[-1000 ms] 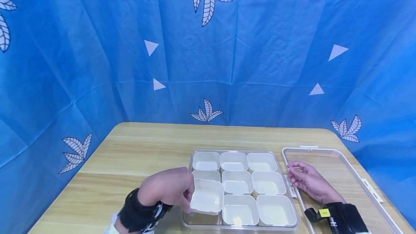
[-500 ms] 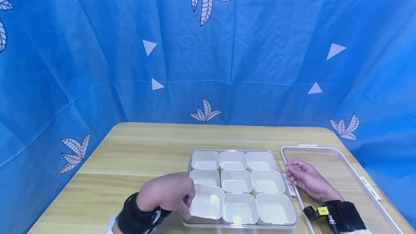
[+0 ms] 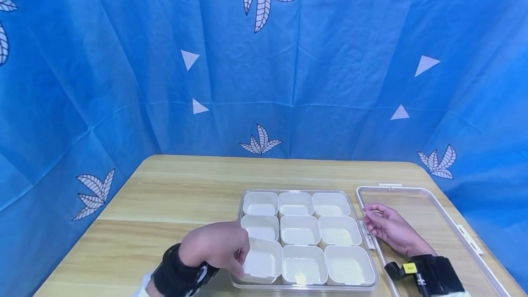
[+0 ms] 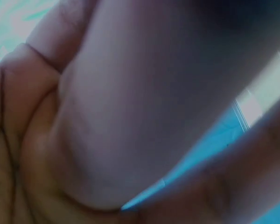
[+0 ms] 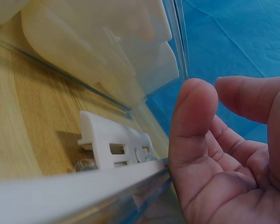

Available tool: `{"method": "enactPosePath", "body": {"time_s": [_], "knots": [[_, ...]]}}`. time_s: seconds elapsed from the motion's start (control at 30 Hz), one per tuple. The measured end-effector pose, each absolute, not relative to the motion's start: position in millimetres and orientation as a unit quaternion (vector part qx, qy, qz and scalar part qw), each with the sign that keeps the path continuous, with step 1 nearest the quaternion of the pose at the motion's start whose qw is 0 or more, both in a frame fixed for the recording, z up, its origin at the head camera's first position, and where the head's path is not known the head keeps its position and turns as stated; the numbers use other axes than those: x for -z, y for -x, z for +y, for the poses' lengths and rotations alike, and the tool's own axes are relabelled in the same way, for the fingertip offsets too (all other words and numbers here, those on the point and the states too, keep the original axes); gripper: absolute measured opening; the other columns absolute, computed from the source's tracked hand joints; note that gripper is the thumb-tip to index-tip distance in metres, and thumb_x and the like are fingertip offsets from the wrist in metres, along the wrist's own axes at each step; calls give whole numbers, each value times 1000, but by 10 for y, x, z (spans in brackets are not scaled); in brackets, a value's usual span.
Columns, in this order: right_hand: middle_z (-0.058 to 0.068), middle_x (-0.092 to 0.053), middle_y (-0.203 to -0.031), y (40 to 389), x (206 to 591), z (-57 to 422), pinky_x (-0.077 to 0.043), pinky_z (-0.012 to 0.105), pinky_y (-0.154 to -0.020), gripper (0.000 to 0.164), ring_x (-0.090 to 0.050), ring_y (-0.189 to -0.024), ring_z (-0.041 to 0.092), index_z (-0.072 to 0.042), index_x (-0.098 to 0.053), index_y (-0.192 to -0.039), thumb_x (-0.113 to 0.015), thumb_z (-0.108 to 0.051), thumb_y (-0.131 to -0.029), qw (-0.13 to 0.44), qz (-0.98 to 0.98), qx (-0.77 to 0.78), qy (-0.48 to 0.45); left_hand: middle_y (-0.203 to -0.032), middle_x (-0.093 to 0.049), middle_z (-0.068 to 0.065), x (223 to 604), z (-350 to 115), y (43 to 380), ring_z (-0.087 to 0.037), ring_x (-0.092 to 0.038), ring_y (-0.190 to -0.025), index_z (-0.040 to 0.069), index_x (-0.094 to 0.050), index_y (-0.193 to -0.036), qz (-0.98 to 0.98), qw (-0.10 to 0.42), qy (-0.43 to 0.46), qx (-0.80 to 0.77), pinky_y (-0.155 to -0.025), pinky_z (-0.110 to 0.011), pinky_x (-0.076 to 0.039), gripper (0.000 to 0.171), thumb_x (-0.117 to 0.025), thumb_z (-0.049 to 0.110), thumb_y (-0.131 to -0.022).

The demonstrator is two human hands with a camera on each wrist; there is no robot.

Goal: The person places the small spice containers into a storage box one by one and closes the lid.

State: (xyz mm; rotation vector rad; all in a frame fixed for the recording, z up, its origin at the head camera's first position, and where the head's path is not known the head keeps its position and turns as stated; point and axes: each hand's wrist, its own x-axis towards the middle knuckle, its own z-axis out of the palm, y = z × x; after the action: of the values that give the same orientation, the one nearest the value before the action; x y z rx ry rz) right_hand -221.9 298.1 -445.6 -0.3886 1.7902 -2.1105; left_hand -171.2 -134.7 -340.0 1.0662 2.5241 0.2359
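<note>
In the head view my left hand (image 3: 218, 245) pinches the left rim of a small white square container (image 3: 261, 260), its thumb down at the front corner. This container sits in the front-left spot of a clear storage box (image 3: 307, 289), tilted slightly against its neighbours. Blurred fingers and palm fill most of the left wrist view, hiding the grip. My right hand (image 3: 393, 229) rests beside the left edge of the clear lid (image 3: 429, 191), fingers loosely curled. Seen from the right wrist, the thumb (image 5: 193, 112) and fingers have nothing between them, close by a white latch (image 5: 115, 142).
Several matching white containers (image 3: 300, 230) fill the other spots of the box in rows. The white-framed lid lies on the wooden table (image 3: 177, 187) at the right, with another latch (image 3: 470, 239) on its far side. A blue curtain (image 3: 264, 81) hangs behind the table.
The container in my left hand has moved down and toward me into the front-left spot, uncovering the one behind it. My right hand stays in place by the lid.
</note>
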Motion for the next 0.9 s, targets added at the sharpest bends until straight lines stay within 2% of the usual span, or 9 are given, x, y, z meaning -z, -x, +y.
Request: {"method": "enactPosePath", "body": {"time_s": [0.13, 0.27, 0.4, 0.53, 0.63, 0.77, 0.9], "knots": [[3, -58, -93, 2221, 4464, 2981, -52, 17, -66, 15, -58, -77, 8, -7, -54, -112, -42, -10, -104, 169, 634, 741, 138, -55, -48, 20, 3397, -1345, 1708, 2, -43, -52, 20, -71, -63, 897, 188, -393, -73, -49, -14, -37, 18, -82, 26, -75], [3, -58, -93, 2224, 4471, 2978, -52, 17, -66, 15, -58, -77, 8, -7, -55, -112, -42, -10, -104, 170, 631, 744, 140, -59, -56, 18, 3381, -1336, 1684, 3, -48, -56, 19, -78, -75, 899, 194, -386, -71, -54, -13, -41, 7, -80, 25, -77], [3, -59, -93, 2224, 4472, 2974, -52, 17, -66, 15, -58, -76, 7, -7, -55, -112, -42, -9, -104, 171, 625, 748, 141, -68, -63, 14, 3362, -1337, 1664, 2, -52, -61, 18, -79, -87, 902, 214, -367, -76, -60, -16, -45, 9, -79, 24, -79], [3, -59, -93, 2224, 4472, 2972, -52, 17, -66, 15, -59, -76, 7, -7, -55, -112, -42, -8, -104, 171, 624, 749, 144, -76, -68, 14, 3351, -1360, 1661, 2, -54, -63, 18, -80, -90, 905, 215, -360, -77, -64, -17, -47, 10, -78, 22, -81], [3, -59, -93, 2224, 4471, 2975, -52, 17, -66, 16, -59, -76, 7, -7, -55, -112, -42, -8, -104, 172, 622, 749, 147, -76, -69, 14, 3346, -1379, 1663, 4, -53, -63, 18, -80, -90, 904, 206, -365, -84, -64, -15, -47, 9, -77, 20, -81], [3, -59, -93, 2222, 4469, 2979, -52, 17, -67, 15, -59, -77, 7, -7, -55, -112, -42, -9, -104, 172, 621, 750, 147, -63, -59, 15, 3339, -1384, 1679, 4, -47, -57, 16, -79, -91, 899, 199, -376, -108, -59, -14, -44, 11, -76, 19, -82], [3, -59, -93, 2221, 4470, 2977, -52, 17, -67, 15, -58, -76, 7, -7, -55, -112, -42, -9, -104, 173, 621, 750, 146, -65, -56, 16, 3327, -1375, 1714, 1, -47, -58, 13, -78, -92, 893, 191, -384, -139, -58, -15, -44, 10, -75, 18, -85]]}}
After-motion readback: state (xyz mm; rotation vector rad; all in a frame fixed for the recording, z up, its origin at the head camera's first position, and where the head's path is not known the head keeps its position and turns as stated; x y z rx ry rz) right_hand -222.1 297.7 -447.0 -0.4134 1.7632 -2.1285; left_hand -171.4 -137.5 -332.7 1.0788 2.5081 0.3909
